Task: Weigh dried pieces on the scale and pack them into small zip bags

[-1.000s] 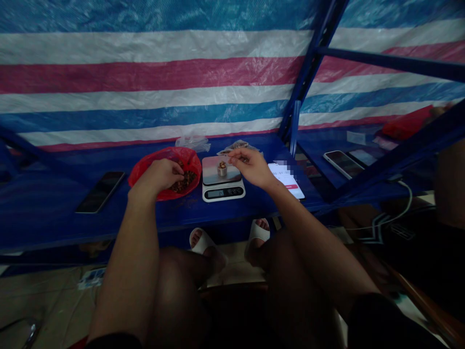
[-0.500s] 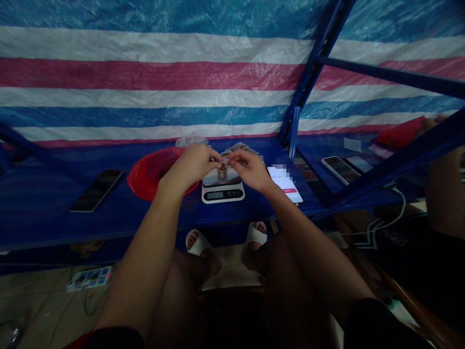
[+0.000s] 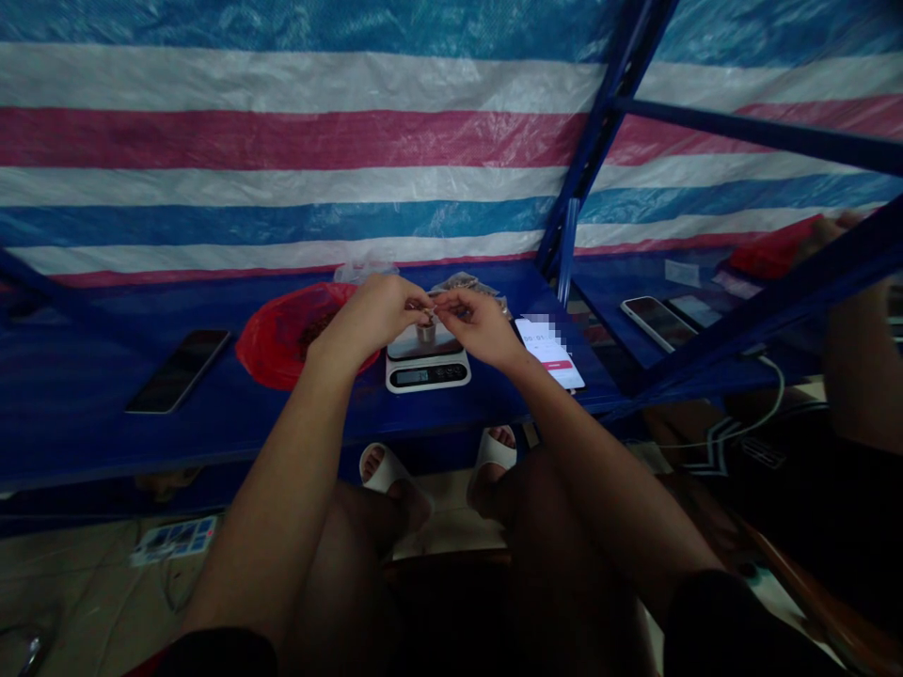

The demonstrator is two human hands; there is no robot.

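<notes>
A small cup [image 3: 426, 333] stands on the plate of a white digital kitchen scale [image 3: 428, 374]. Over it, my left hand [image 3: 385, 312] and my right hand [image 3: 478, 322] meet with their fingertips pinched together. Something small and pale shows between the fingertips, too small to name. Partly behind my left wrist lies a red plastic bag [image 3: 272, 340], spread open with small brown pieces [image 3: 316, 329] in it. A clear bag of small pieces [image 3: 462, 282] lies behind my right hand.
A lit phone [image 3: 550, 350] lies to the right of the scale, and a dark phone [image 3: 180, 370] to the left. A blue post [image 3: 564, 244] divides the bench. At right, another person's arm [image 3: 857, 348] is near a red bag [image 3: 776, 246] and phones.
The view has shifted slightly, so the bench things sit a little further left. Both hands stay over the cup with small finger movements.
</notes>
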